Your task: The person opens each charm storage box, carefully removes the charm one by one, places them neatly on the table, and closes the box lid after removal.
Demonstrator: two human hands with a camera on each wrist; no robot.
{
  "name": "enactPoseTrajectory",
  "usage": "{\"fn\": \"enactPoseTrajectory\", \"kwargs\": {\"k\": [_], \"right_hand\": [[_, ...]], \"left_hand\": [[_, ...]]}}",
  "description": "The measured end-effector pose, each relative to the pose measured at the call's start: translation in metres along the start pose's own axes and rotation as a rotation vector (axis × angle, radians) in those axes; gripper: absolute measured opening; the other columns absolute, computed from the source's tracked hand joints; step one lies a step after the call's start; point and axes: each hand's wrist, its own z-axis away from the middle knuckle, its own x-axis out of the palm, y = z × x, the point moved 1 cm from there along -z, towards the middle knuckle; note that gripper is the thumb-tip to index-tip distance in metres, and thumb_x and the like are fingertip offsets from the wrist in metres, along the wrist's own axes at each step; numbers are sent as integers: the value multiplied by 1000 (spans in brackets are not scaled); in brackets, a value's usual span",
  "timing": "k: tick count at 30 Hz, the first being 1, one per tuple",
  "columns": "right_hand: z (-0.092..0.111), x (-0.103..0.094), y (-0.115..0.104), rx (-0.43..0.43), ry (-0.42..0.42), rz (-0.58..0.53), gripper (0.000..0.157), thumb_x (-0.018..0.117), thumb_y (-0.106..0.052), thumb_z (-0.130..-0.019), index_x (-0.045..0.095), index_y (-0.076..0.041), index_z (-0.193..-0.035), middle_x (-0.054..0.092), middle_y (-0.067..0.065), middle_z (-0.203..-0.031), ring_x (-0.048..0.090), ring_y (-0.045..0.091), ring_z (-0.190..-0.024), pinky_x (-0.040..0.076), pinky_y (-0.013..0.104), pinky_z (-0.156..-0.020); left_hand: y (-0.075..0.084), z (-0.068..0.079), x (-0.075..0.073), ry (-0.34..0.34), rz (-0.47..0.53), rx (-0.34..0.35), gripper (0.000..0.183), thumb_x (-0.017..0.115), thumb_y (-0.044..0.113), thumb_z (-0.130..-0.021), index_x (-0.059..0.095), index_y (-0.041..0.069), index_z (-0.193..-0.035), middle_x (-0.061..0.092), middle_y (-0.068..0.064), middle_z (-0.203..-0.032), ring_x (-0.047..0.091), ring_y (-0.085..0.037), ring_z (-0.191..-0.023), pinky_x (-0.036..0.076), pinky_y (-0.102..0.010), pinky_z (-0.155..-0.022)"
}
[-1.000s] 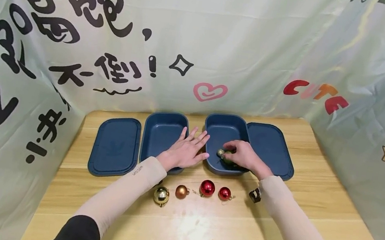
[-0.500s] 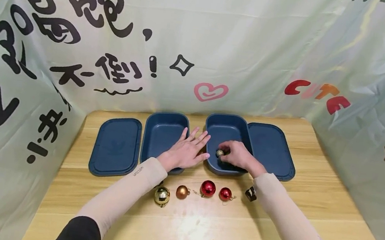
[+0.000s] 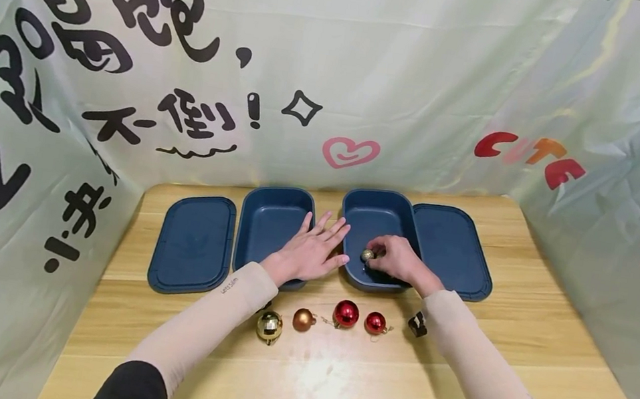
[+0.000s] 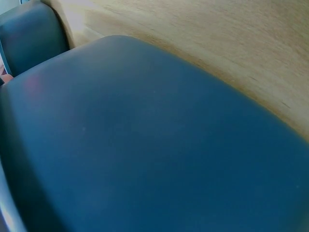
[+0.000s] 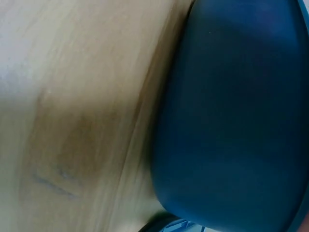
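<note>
My right hand reaches into the right blue box. Its curled fingertips pinch a small glittery gold bauble low in the box; the hand covers what lies under its palm. My left hand lies palm down with spread, straight fingers over the gap between the two boxes, fingertips right at the rim of the right one. It partly covers the left blue box. In front of the boxes lie a shiny gold bauble, a copper bauble, a large red bauble and a smaller red bauble.
One blue lid lies left of the boxes, another blue lid right of them. All rest on a wooden table with printed cloth hanging behind and at the sides. Box walls fill much of both wrist views.
My right hand has shifted slightly left inside the box, and its fingers have closed around the small gold bauble. A green bauble seen under the fingers is now hidden. My left hand stays put.
</note>
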Motion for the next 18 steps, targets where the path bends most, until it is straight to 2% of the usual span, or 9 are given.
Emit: {"fn": "enactPoseTrajectory", "kwargs": {"k": [9, 18], "right_hand": [[10, -8, -6, -2, 62, -73, 28, 81, -15, -91, 76, -3, -116, 79, 12, -104, 75, 27, -97, 60, 49, -88], [26, -16, -16, -35, 102, -106, 30, 79, -18, -95, 75, -1, -120, 79, 14, -106, 76, 28, -97, 61, 50, -89]], "left_hand": [[-1, 0, 0, -5, -11, -8, 77, 22, 65, -110, 13, 20, -172, 11, -3, -179, -6, -30, -166, -3, -64, -131], [-1, 0, 1, -1, -13, -6, 77, 21, 65, -110, 14, 19, -172, 11, -3, -179, -2, -32, -166, -1, -65, -131]]}}
